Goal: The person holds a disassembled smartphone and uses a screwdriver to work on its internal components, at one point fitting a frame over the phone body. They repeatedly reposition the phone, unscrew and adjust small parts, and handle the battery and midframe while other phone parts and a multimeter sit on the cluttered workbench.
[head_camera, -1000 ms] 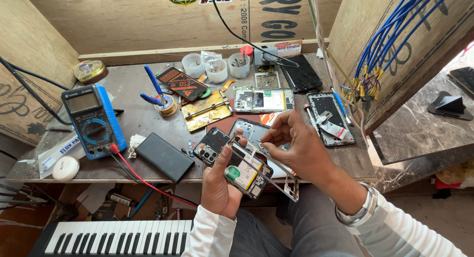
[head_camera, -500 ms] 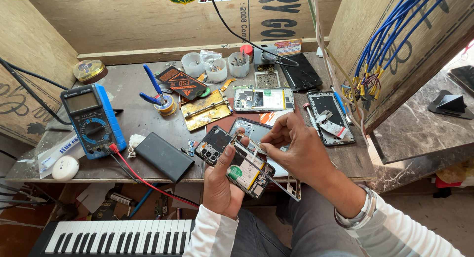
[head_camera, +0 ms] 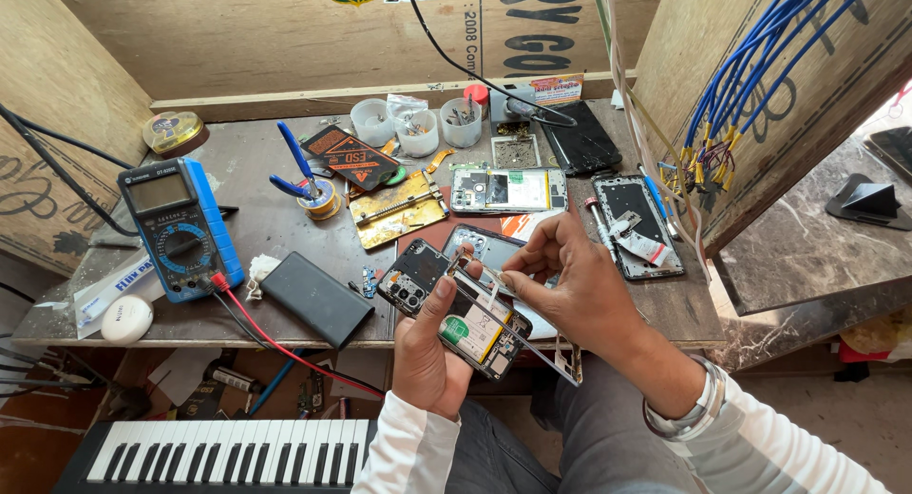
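My left hand (head_camera: 427,356) grips an opened phone (head_camera: 480,323) with its back off, thumb lying along its left edge; the green battery label and circuit boards show. My right hand (head_camera: 579,285) reaches over the phone from the right and pinches a thin silvery strip (head_camera: 494,280) at the phone's upper part with thumb and forefinger. A metal frame piece (head_camera: 556,356) hangs below the phone over my lap. A black phone back part (head_camera: 410,274) with camera holes lies on the bench just left of the phone.
The wooden bench (head_camera: 247,233) carries a blue multimeter (head_camera: 176,228) with a red lead, a black power bank (head_camera: 316,297), blue-handled cutters (head_camera: 294,166), a gold metal plate (head_camera: 397,209), several dismantled phones (head_camera: 508,188), small white cups (head_camera: 418,131). A keyboard (head_camera: 223,451) sits below. Blue wires (head_camera: 741,85) hang right.
My right hand's fingers have shifted slightly on the strip over the phone; the left hand holds the phone in about the same place.
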